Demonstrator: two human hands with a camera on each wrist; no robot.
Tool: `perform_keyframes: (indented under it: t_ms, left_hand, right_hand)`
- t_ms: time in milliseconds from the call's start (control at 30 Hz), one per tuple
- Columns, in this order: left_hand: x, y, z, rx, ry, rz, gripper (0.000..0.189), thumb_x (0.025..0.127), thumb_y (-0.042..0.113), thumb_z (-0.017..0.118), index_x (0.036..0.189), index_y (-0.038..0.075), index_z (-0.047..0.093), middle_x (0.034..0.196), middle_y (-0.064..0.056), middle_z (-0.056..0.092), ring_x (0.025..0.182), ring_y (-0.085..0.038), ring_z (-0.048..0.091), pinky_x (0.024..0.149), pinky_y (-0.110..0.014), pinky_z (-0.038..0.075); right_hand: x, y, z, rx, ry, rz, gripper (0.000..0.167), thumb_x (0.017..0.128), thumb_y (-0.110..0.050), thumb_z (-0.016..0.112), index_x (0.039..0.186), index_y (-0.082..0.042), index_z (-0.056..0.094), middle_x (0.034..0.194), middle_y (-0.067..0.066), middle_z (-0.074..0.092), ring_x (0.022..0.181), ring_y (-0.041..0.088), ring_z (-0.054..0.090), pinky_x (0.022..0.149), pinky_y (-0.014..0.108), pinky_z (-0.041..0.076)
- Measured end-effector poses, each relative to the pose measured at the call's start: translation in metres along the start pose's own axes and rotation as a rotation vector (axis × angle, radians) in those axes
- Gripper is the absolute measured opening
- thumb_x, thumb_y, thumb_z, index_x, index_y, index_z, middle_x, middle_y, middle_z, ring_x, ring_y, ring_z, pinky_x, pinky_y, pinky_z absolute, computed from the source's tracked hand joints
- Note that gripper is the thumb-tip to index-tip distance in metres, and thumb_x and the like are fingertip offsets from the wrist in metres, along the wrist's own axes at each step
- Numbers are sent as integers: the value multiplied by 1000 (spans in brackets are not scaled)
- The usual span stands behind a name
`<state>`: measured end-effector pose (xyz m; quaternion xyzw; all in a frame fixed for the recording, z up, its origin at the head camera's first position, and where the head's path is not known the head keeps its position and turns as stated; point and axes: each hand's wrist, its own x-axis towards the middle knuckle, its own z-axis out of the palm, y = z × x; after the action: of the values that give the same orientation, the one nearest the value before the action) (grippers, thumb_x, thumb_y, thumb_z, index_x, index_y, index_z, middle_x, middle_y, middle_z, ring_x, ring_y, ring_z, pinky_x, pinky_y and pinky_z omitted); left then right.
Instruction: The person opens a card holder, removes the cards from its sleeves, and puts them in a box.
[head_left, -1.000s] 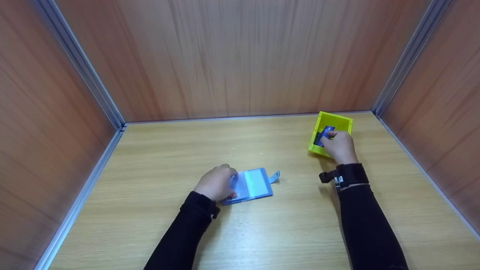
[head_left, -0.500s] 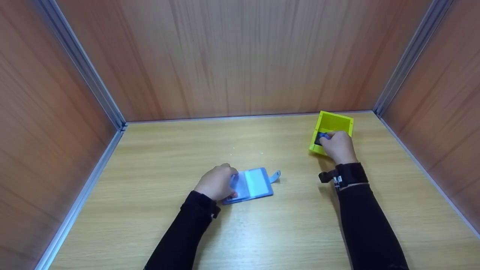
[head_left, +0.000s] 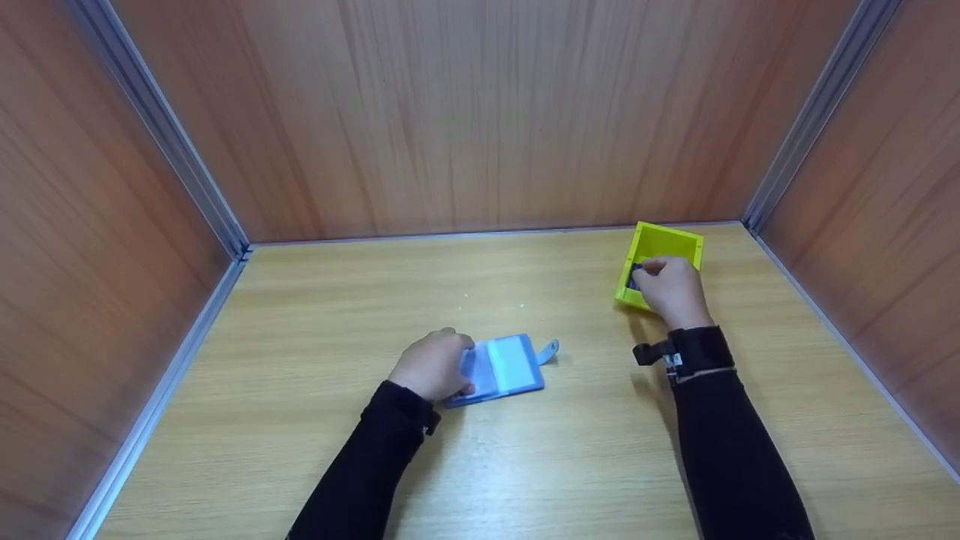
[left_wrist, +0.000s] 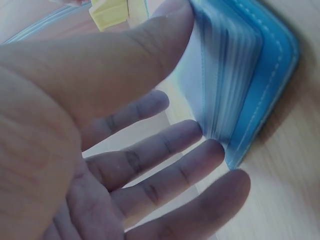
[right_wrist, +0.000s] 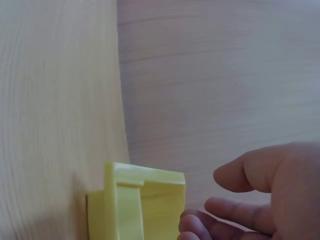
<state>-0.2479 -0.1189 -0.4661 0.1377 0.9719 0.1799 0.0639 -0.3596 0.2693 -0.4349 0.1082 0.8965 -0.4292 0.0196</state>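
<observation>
A light blue card holder (head_left: 519, 366) lies spread on the table, its snap strap (head_left: 549, 351) pointing right. My left hand (head_left: 431, 365) holds its left side, with the thumb and fingertips at the clear sleeves (left_wrist: 220, 65) in the left wrist view. Farther back on the right stands a yellow-green box (head_left: 666, 241), its opening facing me. My right hand (head_left: 675, 289) is at that opening, hiding part of the inside. Dark blue cards (head_left: 634, 277) show in the box beside the fingertips. In the right wrist view the thumb (right_wrist: 240, 172) and fingers stand apart with nothing between them.
A wooden back wall (head_left: 450, 120) rises behind the box, with side walls at left (head_left: 97, 262) and right (head_left: 877, 247). Metal strips run along the corners. Tiny white specks (head_left: 522, 305) lie on the table (head_left: 345, 300) behind the card holder.
The blue card that my right hand pinched has gone down into the box and left the fingers. The left hand and the card holder have stayed in place.
</observation>
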Motion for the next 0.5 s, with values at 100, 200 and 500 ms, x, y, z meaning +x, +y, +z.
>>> perform_keyframes:
  t_ms: [100,200,500]
  left_hand:
    - [0,2,0,-6,-4,14,65,89,28,100,144,5,75,143,-18,76,133,-36,71,116,-54,58]
    - [0,2,0,-41,-19,35,70,86,29,102,145,4,75,144,-18,77,136,-37,70,117,-55,57]
    - [3,3,2,-53,-14,112,68,88,11,98,150,3,71,144,-17,76,132,-34,71,118,-52,57]
  right_hand:
    - [-1,-1,2,-1,16,-47,52,112,-28,61,157,-2,65,161,22,64,146,35,57,128,54,48]
    - [-2,0,5,3,25,-76,49,111,-26,62,152,-1,70,155,22,68,142,34,60,125,52,50]
    - [-3,-2,6,6,38,-145,48,109,-26,66,148,0,72,147,23,71,133,32,63,119,48,52]
